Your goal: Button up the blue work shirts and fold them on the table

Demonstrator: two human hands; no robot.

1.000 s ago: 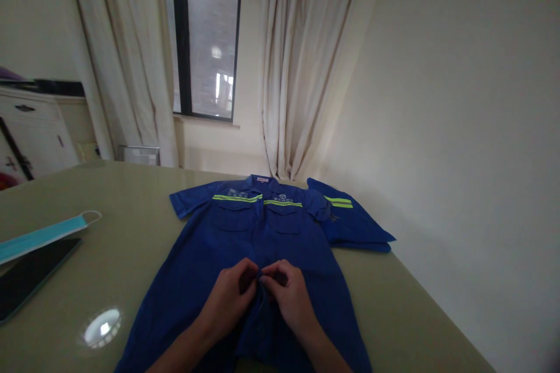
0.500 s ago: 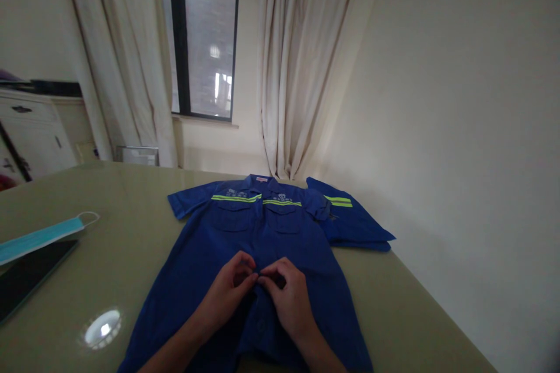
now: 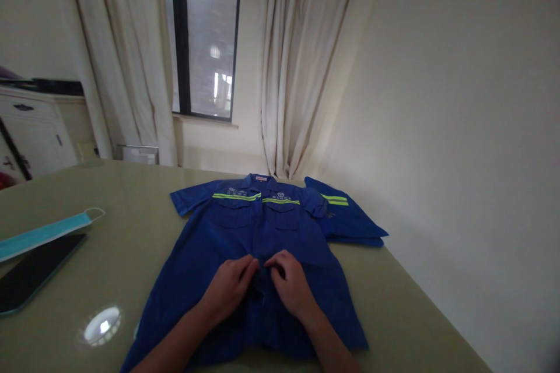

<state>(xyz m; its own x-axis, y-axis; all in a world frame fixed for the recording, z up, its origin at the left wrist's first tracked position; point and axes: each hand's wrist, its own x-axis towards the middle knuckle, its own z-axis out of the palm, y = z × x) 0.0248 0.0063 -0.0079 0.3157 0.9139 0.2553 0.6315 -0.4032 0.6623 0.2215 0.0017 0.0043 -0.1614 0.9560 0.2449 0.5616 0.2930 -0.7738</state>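
A dark blue short-sleeved shirt (image 3: 236, 218) with yellow-green stripes and two chest pockets lies front up, its collar at the far end. Over its front opening, below the pockets, my left hand (image 3: 228, 287) pinches the shirt's front edge between thumb and fingers. Just to the right, my right hand (image 3: 291, 284) is bent with thumb and index finger close together at the same opening; whether cloth is between them is too small to tell. A small gap separates the two hands.
Folded blue cloth (image 3: 350, 221) with yellow-green stripes lies beyond the shirt's right sleeve. On the left of the greenish table (image 3: 126, 204) are a light blue mask (image 3: 46, 235) and a black phone (image 3: 37, 271). A wall borders the table's right edge.
My hands have moved slightly apart and a little farther up the shirt's opening. The shirt's lower hem has shifted, and its front edges lie closer together below my hands.
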